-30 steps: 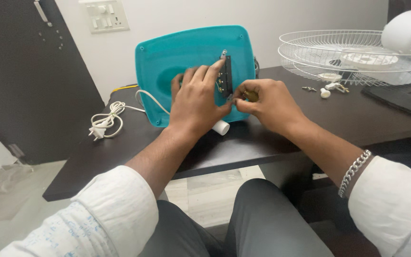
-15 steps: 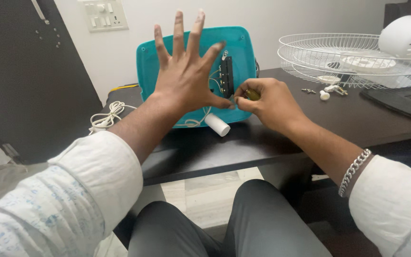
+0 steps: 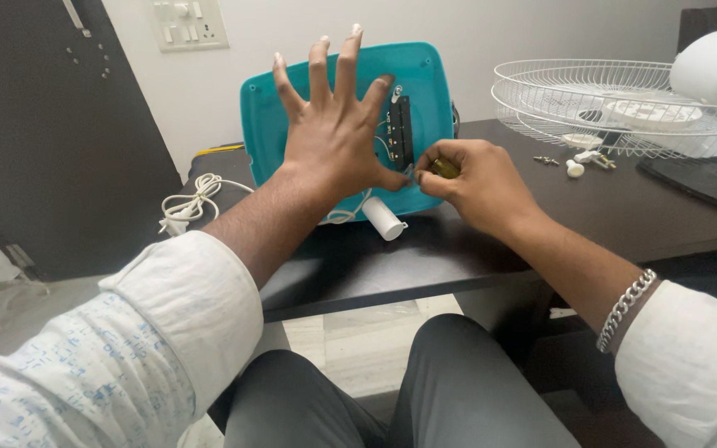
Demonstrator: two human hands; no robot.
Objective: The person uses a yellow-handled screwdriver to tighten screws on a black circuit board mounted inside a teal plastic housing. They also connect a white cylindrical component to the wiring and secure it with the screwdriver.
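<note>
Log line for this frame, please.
left hand: open, raised before teal base | right hand: gripping screwdriver at base | table

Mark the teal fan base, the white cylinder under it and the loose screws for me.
teal fan base (image 3: 425,79), head view, on its upper right plastic corner.
white cylinder (image 3: 383,219), head view, on the middle of its side.
loose screws (image 3: 547,160), head view, on the small metal pieces lying on the dark table.
</note>
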